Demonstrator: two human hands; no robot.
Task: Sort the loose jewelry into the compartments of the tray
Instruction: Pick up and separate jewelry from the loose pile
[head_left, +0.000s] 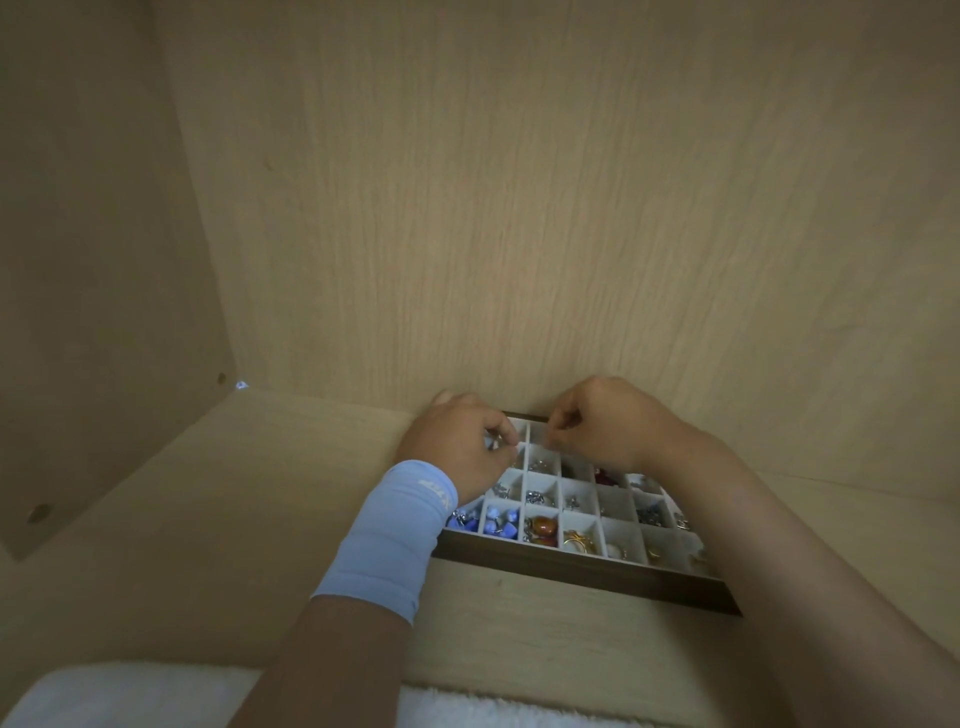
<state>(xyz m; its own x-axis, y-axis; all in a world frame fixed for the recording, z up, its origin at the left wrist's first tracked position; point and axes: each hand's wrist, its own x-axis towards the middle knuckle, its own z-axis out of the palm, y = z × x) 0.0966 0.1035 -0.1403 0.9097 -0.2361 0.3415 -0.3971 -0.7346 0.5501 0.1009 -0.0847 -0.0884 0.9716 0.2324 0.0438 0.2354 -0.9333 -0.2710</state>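
A dark wooden tray (587, 569) with white compartments sits on a shelf against the back panel. Its cells hold blue beads (500, 521), an amber piece (544, 527), gold rings (577, 540) and silver bits (535, 497). My left hand (457, 447), with a light blue wristband, curls over the tray's far left corner and pinches a small silver piece (497, 441). My right hand (608, 423) hovers over the far row, its fingertips pinched together on something too small to make out.
The tray stands inside a light wooden cabinet, with the back panel (519, 208) right behind it and a side wall (93, 260) to the left. Bare shelf lies left of the tray. A white fluffy cloth (130, 696) lies at the near edge.
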